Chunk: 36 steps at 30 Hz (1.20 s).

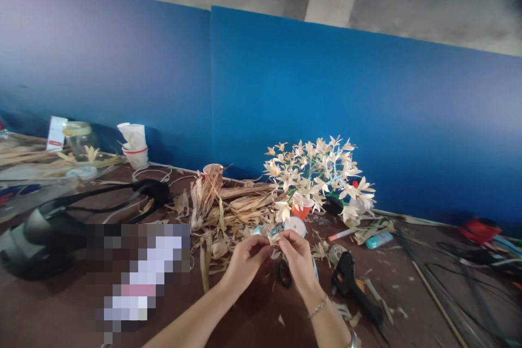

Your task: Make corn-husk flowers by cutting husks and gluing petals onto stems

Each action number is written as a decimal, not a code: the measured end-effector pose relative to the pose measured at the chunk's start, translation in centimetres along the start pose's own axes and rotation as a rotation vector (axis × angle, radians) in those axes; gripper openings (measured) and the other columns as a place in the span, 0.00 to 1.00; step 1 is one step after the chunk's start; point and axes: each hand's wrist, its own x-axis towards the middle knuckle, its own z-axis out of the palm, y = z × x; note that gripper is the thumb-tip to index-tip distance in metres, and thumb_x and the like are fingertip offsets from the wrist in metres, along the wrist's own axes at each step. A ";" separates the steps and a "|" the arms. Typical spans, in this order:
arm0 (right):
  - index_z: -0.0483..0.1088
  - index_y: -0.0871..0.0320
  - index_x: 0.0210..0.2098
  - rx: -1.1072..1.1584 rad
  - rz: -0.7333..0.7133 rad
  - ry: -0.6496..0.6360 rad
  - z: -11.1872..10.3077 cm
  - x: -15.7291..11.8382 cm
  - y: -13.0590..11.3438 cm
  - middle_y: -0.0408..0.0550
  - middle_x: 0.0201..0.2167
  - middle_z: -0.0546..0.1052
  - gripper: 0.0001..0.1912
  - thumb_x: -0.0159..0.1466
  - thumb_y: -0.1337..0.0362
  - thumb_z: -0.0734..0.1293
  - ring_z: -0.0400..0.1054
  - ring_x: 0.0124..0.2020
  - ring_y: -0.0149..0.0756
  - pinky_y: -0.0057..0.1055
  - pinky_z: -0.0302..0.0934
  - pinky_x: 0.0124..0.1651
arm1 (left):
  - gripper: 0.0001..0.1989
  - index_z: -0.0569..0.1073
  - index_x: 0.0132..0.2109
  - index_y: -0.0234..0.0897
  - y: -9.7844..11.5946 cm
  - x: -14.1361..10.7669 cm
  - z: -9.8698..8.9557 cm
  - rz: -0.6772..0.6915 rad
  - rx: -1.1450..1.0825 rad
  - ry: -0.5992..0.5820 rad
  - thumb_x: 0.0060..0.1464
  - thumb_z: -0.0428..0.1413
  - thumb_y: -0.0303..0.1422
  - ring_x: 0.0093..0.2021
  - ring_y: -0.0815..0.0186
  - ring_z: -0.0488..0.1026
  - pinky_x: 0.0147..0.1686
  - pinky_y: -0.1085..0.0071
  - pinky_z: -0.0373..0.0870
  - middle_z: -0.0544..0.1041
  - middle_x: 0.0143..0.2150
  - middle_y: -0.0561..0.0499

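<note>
My left hand (pixel 247 262) and my right hand (pixel 296 254) meet over the middle of the brown table, fingertips nearly touching. Both are closed on a small pale piece of husk (pixel 274 239), pinched between thumbs and fingers. Its exact shape is too small to tell. Just beyond the hands stands a bunch of cream husk flowers (pixel 316 171) in an orange cup (pixel 302 209). A white roll (pixel 295 226) lies between the flowers and my right hand. Black-handled scissors (pixel 285 273) lie partly hidden beneath the hands.
Dried husks (pixel 244 204) are piled behind and left of the hands. A black glue gun (pixel 353 288) lies right, near a turquoise item (pixel 379 240). Black headgear with straps (pixel 44 239) and a blurred-out object (pixel 141 277) are left. Cables (pixel 457 272) cross the right side.
</note>
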 end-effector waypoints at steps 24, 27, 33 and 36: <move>0.66 0.60 0.40 -1.552 0.343 0.094 -13.6 -6.6 0.5 0.60 0.40 0.73 0.16 0.50 0.71 0.61 0.68 0.43 0.51 0.39 0.60 0.36 | 0.15 0.68 0.26 0.33 0.3 0.0 0.0 -0.110 -0.270 -0.048 0.44 0.59 0.42 0.18 0.75 0.56 0.19 0.78 0.53 0.62 0.16 0.58; 0.64 0.60 0.43 -1.519 0.321 0.071 -13.3 -6.6 1.0 0.58 0.40 0.74 0.18 0.52 0.72 0.59 0.68 0.43 0.50 0.40 0.60 0.38 | 0.16 0.68 0.26 0.33 0.2 0.0 0.0 -0.110 -0.278 -0.076 0.45 0.58 0.43 0.18 0.75 0.55 0.19 0.78 0.51 0.61 0.16 0.58; 0.64 0.58 0.40 -1.411 0.107 0.242 -14.0 -5.8 0.5 0.55 0.34 0.75 0.13 0.55 0.65 0.60 0.70 0.35 0.47 0.35 0.60 0.32 | 0.17 0.69 0.26 0.33 0.2 0.0 0.0 -0.162 -0.329 -0.079 0.43 0.60 0.44 0.17 0.76 0.54 0.18 0.78 0.49 0.61 0.17 0.58; 0.64 0.55 0.38 -1.189 -0.081 0.237 -12.7 -5.3 -0.4 0.50 0.31 0.74 0.10 0.55 0.63 0.60 0.70 0.31 0.43 0.32 0.59 0.31 | 0.17 0.67 0.26 0.33 0.2 0.0 0.0 -0.235 -0.421 -0.089 0.40 0.62 0.43 0.18 0.77 0.55 0.18 0.78 0.47 0.60 0.18 0.59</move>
